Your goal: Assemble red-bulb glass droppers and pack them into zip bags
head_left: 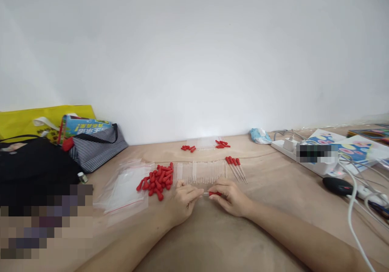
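Note:
Near the middle of the table, my left hand (186, 199) pinches a clear glass dropper tube (206, 193). My right hand (231, 197) is closed on a red rubber bulb (214, 193), which meets the tube's right end; how far it is pushed on is hidden. Just beyond my hands lies a row of bare glass tubes (200, 171). To its left is a heap of loose red bulbs (158, 180). On the right, several droppers with bulbs fitted (236, 168) lie side by side.
Clear zip bags (129, 189) lie left of the heap. More bulbs (223, 144) and tubes (206, 144) sit near the wall. Bags, including a striped one (99, 150), stand left. A power strip (306, 158), cables and a black mouse (338, 186) occupy the right.

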Tool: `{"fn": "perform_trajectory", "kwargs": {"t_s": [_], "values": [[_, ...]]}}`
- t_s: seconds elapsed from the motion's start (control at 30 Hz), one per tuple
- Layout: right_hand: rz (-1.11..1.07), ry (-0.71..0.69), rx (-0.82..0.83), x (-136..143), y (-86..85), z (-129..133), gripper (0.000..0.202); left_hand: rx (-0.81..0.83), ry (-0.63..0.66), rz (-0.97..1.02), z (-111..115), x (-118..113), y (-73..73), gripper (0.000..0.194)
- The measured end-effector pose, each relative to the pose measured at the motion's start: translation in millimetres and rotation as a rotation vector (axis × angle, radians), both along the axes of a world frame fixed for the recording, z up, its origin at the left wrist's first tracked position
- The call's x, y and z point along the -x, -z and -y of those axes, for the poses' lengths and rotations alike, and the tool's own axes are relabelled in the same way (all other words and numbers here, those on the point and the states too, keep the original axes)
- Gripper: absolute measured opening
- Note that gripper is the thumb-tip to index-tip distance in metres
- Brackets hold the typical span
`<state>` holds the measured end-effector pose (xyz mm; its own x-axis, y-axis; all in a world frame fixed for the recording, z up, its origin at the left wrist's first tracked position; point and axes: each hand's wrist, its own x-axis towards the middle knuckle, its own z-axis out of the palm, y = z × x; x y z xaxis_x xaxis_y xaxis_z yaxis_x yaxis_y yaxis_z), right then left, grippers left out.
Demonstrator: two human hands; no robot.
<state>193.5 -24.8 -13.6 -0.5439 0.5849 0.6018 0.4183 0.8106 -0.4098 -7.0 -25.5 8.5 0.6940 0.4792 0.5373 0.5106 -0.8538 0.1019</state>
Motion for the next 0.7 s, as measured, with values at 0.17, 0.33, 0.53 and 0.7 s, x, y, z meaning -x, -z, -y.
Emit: {"fn": "perform_trajectory", "kwargs": {"t_s": [0.17,0.33,0.53,0.7], "values": [[0.073,0.008,-0.047,1,1.2,-1,0.018,0.014,-0.036,0.031,0,-2,6.3,0.024],[0.080,0.011,-0.030,2,2.1,-3,0.016,0.017,-0.062,0.083,-2,-5,13.7,0.024],[0.063,0.006,-0.010,2,1.4,-4,0.016,0.037,-0.090,0.086,-2,-8,13.7,0.024],[0.068,-0.036,0.005,2,0.1,-4,0.018,0.055,-0.087,0.077,-1,-9,14.6,0.024]]}}
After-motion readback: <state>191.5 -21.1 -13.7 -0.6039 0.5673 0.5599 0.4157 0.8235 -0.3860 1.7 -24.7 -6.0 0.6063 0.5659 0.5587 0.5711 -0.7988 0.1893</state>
